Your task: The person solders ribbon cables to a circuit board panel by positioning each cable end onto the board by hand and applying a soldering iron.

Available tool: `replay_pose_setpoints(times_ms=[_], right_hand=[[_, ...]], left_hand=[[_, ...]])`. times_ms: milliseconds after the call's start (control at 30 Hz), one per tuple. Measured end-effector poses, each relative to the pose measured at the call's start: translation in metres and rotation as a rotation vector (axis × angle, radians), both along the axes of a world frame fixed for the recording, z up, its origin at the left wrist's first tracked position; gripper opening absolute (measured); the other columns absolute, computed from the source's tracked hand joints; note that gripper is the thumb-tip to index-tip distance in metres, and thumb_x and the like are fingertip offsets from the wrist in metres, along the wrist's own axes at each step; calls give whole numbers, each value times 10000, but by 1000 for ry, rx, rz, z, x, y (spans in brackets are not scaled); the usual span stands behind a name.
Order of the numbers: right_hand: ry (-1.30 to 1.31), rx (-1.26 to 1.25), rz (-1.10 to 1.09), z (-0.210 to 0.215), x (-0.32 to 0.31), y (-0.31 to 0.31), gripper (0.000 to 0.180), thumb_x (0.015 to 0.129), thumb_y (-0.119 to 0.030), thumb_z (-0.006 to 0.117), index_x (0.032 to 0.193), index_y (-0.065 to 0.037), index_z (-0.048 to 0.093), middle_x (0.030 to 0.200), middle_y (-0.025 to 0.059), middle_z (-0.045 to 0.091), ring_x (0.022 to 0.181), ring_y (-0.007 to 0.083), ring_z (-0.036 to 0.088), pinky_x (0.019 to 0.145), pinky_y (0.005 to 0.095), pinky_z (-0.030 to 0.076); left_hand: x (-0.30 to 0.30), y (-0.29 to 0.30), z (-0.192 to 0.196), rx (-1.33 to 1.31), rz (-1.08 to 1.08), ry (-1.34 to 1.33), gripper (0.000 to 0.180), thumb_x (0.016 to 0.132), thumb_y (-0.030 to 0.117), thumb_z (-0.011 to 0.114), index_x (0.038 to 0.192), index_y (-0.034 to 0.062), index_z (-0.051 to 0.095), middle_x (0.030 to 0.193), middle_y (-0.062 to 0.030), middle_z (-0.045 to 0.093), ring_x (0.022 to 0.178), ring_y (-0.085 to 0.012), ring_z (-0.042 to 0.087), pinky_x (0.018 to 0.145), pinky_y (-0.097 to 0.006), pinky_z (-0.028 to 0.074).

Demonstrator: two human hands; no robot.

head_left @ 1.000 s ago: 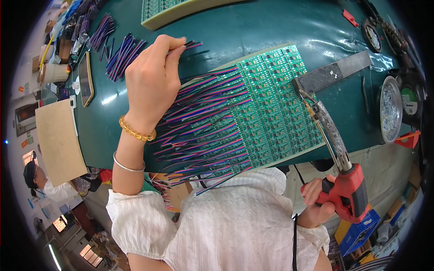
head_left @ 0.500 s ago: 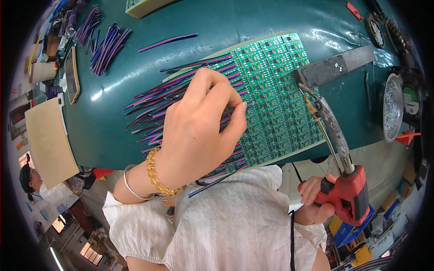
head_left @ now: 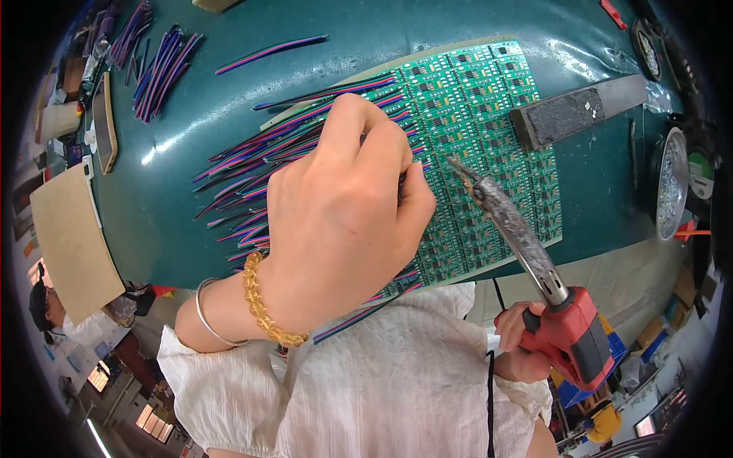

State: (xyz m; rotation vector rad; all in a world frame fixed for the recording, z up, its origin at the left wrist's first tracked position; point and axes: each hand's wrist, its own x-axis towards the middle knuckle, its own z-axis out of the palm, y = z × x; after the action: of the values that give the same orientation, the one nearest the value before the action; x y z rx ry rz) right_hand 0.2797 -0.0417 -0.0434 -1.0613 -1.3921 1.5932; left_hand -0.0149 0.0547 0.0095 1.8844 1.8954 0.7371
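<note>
From where I stand: green board point(head_left: 489, 122) lies flat on the desk point(head_left: 198, 130), mid-view, a grid of small circuits with a pale edge showing along its rim. Many thin wires point(head_left: 229, 164), dark with red, blue and green strands, lie side by side across its left part and stick out past it.

Left hand point(head_left: 347, 198) is over the board's left half, covering some wires. Fingers curled, thumb drawn in near them; fingertips face away, so I can't tell if a wire is pinched there. Yellow bead bracelet point(head_left: 262, 298) and silver bangle point(head_left: 203, 317) on that wrist.

Right hand point(head_left: 523, 347) is closed round the red and black handle of the iron point(head_left: 576, 340), near the desk's front edge. Iron points up and left, tip over the board just right of the left thumb.

Black block point(head_left: 557, 118) sits at the board's upper right, pale specks on top. Metal dish point(head_left: 671, 183) of shiny bits farther right. Red piece point(head_left: 613, 14) near the far right corner.

One loose wire point(head_left: 272, 53) lies apart beyond the board. Bundle point(head_left: 164, 72) to its left, second bundle point(head_left: 131, 32) beside that. Brown sheet point(head_left: 76, 237) at the desk's left. Co-worker point(head_left: 57, 305) in the background, far left.
</note>
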Motion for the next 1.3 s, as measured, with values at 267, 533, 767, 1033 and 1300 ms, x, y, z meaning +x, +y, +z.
replay_pose_setpoints(times_ms=[267,533,767,1033,1300], right_hand=[[13,-339,100,24,-4,20,617,639,-596,829,840,-42,649,767,43,648,690,178,625,643,307,491],[-83,-358,-50,33,-10,4,653,590,-627,844,801,-44,640,741,32,627,668,161,610,625,286,468],[67,-464,42,30,11,3,619,576,-513,909,855,-31,640,773,85,647,674,167,612,598,313,469],[140,-378,-12,24,1,6,605,587,-469,920,864,-6,646,768,74,650,658,159,615,601,297,478],[-42,-173,125,27,-1,13,541,625,-463,904,830,-26,658,761,47,643,634,154,623,601,271,473]], left_hand=[[2,0,-3,21,19,11,148,716,-57,674,765,5,549,843,-116,548,689,-255,592,605,-330,500],[4,1,-3,18,26,21,157,704,-51,676,763,11,545,845,-112,549,679,-261,593,595,-338,502],[3,1,-3,17,23,6,156,712,-45,682,765,9,546,849,-112,547,688,-268,592,600,-344,500],[2,0,-1,1,25,-3,151,718,-45,684,766,9,551,850,-110,551,691,-261,594,601,-341,500],[0,0,-2,-9,14,-12,155,719,-45,687,766,8,549,851,-106,549,684,-250,590,599,-330,500]])
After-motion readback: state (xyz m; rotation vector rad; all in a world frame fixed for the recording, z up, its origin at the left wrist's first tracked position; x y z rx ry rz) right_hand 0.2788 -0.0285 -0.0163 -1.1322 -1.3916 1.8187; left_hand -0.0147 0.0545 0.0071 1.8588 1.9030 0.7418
